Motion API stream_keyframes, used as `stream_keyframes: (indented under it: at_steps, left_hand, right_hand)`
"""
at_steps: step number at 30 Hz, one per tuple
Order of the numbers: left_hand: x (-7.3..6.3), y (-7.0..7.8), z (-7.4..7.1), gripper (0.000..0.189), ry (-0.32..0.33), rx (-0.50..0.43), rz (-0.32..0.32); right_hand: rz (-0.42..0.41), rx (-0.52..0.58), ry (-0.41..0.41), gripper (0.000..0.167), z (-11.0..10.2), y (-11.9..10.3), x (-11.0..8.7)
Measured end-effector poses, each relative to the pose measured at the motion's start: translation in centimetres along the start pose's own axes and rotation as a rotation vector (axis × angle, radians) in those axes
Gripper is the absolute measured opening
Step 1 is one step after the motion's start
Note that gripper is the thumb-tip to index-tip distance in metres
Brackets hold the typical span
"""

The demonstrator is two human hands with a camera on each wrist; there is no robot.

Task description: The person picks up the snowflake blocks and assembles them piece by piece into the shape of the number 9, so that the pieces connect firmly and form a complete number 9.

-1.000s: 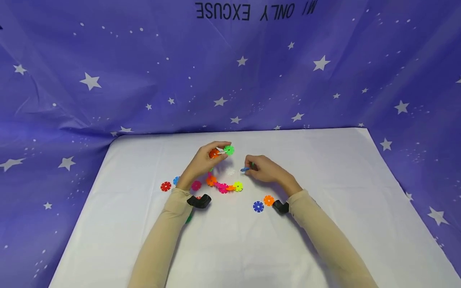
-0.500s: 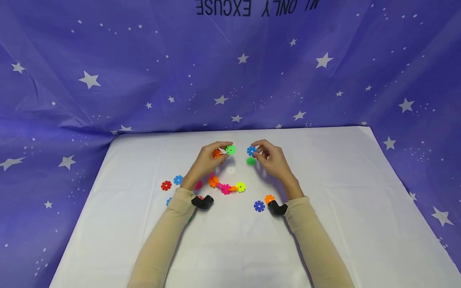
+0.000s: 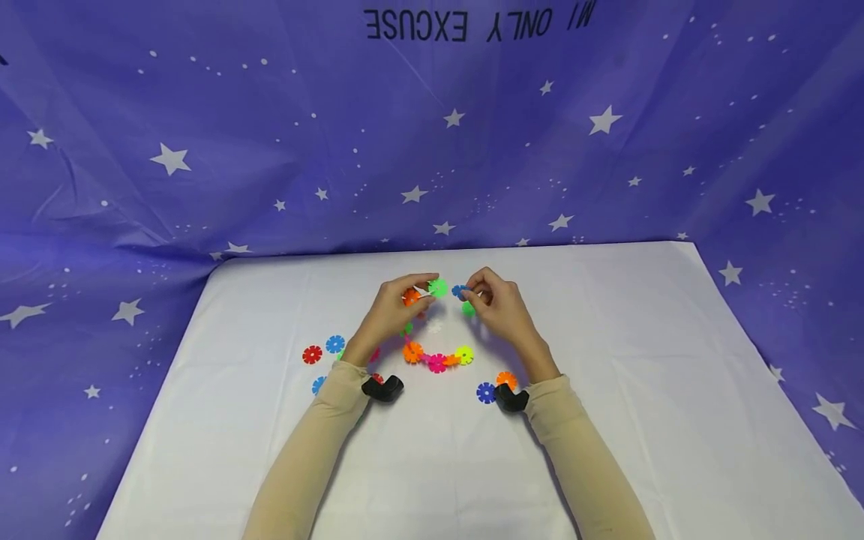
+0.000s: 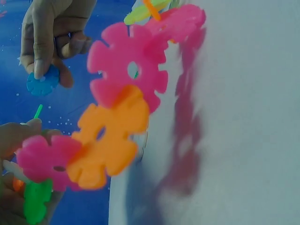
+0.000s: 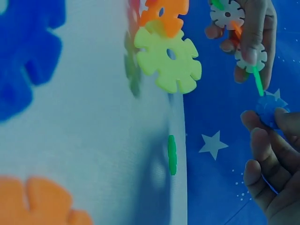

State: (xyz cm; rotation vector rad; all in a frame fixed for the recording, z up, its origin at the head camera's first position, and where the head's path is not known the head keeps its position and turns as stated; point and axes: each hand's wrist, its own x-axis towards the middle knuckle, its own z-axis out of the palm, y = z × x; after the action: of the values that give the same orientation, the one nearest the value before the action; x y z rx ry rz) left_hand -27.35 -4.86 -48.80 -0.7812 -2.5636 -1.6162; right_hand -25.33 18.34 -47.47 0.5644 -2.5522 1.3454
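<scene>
My left hand (image 3: 394, 309) pinches a white snowflake disc (image 5: 260, 60) in a chain of slotted plastic discs. A light green disc (image 3: 438, 288) sticks out from its end, edge-on in the right wrist view. The chain hangs below that hand through orange (image 4: 107, 140) and pink (image 4: 123, 65) discs to a yellow disc (image 5: 169, 58). Between thumb and fingers, my right hand (image 3: 502, 306) holds a blue disc (image 5: 268, 111) close to the light green one. I cannot tell whether the two touch. Another green disc (image 3: 469, 308) lies below the right hand.
Loose discs lie on the white tablecloth (image 3: 607, 315): a red one (image 3: 312, 355) and a light blue one (image 3: 335, 344) at left, a dark blue one (image 3: 486, 393) and an orange one (image 3: 506, 381) by the right wrist. A purple star-patterned curtain (image 3: 337, 127) stands behind.
My right hand has lifted the blue disc off the table area and brought it left toward the chain's green end, tilting it. The left hand keeps its grip, shifted slightly right.
</scene>
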Motion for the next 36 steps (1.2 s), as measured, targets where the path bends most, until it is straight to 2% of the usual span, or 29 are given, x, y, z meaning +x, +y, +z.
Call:
stream_keyframes:
  at_steps: [5,12,21,33,36]
  left_hand:
    - [-0.1,0.2,0.0,0.04,0.02,0.058,0.023]
    - [-0.1,1.1,0.0,0.038,0.056,0.042,0.062]
    - [-0.3,1.9,-0.1,0.038,0.06,-0.014,0.029]
    - [-0.3,2.3,-0.5,0.039,0.034,-0.038,-0.033]
    - [-0.3,2.3,-0.4,0.039,0.022,-0.069,-0.044]
  right_hand:
    - [0.032,0.074,0.0,0.013,0.2,0.0,-0.1]
    - [0.014,0.14,-0.001,0.011,-0.9,-3.7,-0.3]
    - [0.045,0.301,-0.063,0.01,-1.1,-3.4,-0.2]
    - [0.086,0.503,-0.065,0.01,-1.0,-2.8,-0.1]
    - [0.102,0.554,-0.068,0.009,-0.9,-2.6,-0.1]
